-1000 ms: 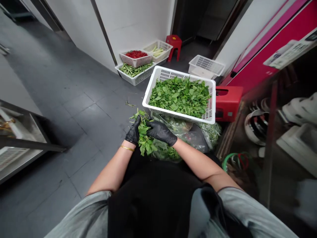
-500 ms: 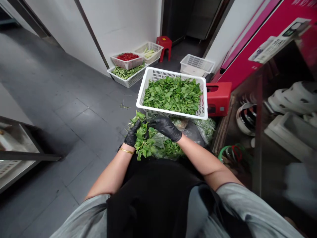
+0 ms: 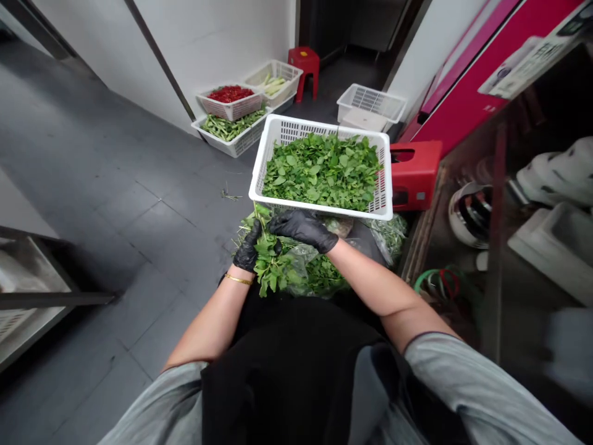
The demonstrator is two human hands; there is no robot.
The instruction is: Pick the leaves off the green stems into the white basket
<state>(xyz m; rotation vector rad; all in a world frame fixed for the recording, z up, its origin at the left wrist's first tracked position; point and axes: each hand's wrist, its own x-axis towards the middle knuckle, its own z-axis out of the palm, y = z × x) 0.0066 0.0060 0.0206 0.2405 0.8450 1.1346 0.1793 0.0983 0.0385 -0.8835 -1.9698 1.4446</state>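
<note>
My left hand, in a black disposable glove, grips a bunch of green leafy stems held over my lap. My right hand, gloved the same way, closes on the top of that bunch, just under the front rim of a white plastic basket. Picked green leaves fill the basket. Below my hands lies a clear plastic bag of more greens, partly hidden by the bunch and basket.
Smaller white baskets of red chillies, green beans and pale vegetables stand by the wall. A white basket and a red stool are behind. A red crate adjoins the basket. Grey tiled floor spreads left.
The view has drifted, so the baskets sit higher and further left in the frame. Both hands remain on the bunch, and my right hand now lies closer beneath the basket's front rim.
</note>
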